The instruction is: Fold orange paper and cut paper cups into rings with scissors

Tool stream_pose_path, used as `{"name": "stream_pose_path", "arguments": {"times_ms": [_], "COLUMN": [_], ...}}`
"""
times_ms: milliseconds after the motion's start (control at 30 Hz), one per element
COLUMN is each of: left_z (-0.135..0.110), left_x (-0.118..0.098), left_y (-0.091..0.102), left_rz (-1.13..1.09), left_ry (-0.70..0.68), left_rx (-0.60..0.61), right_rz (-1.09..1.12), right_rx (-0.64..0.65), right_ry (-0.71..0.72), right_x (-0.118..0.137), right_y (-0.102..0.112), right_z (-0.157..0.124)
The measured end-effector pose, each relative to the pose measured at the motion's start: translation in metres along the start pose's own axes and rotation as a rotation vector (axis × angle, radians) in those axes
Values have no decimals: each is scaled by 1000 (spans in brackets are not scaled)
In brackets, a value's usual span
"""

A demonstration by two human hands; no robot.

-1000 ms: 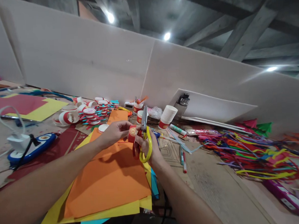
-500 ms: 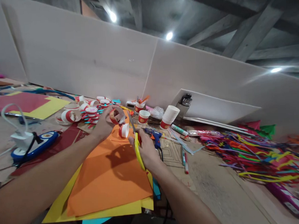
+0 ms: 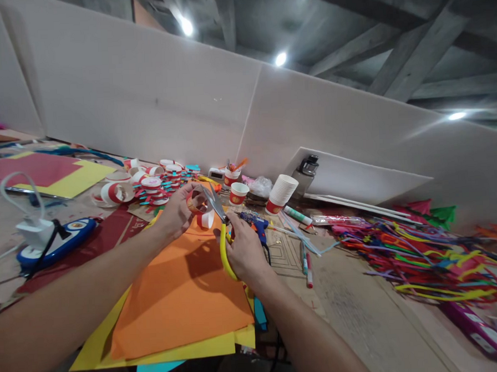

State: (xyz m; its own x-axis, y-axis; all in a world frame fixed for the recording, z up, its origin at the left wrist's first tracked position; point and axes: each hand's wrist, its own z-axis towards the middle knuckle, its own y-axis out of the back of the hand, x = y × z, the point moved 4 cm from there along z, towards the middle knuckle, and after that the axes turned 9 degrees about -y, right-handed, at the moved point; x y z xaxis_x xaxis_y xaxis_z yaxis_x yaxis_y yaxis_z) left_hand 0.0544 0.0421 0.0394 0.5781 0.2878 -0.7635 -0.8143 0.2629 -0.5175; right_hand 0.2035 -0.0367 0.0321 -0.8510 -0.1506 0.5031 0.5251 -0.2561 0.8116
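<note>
My left hand (image 3: 175, 211) is closed around a cut paper cup (image 3: 194, 201), red outside, its open end turned toward the right. My right hand (image 3: 246, 244) grips scissors with a yellow handle (image 3: 225, 253). The blades are parted and reach up to the cup; whether the cup's wall lies between them I cannot tell. Just below, a white-and-red paper ring (image 3: 206, 219) rests on the orange paper sheet (image 3: 180, 306), beneath which yellow sheets stick out.
Cut cup pieces with blue strips (image 3: 152, 185) pile up behind my left hand. Beyond my right hand are a paper cup (image 3: 238, 194), a cup stack (image 3: 281, 194) and a blue glue gun (image 3: 259, 228). Colourful pipe cleaners (image 3: 435, 259) cover the right side; a power strip (image 3: 63, 234) lies left.
The scissors' blades have parted and moved up-left to the cup. My left hand has turned the cup slightly, and the fingers now sit on its left side.
</note>
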Motion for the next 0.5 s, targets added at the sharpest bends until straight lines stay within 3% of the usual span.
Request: {"name": "stream_pose_path", "arguments": {"times_ms": [267, 500], "left_z": [8, 3], "left_x": [9, -1], "left_y": [8, 4], "left_rz": [3, 34], "left_ry": [-29, -49], "left_rx": [29, 76], "right_rz": [-25, 126], "right_rx": [-8, -20], "right_ry": [-11, 9], "right_x": [1, 0], "right_y": [1, 4], "right_z": [0, 1]}}
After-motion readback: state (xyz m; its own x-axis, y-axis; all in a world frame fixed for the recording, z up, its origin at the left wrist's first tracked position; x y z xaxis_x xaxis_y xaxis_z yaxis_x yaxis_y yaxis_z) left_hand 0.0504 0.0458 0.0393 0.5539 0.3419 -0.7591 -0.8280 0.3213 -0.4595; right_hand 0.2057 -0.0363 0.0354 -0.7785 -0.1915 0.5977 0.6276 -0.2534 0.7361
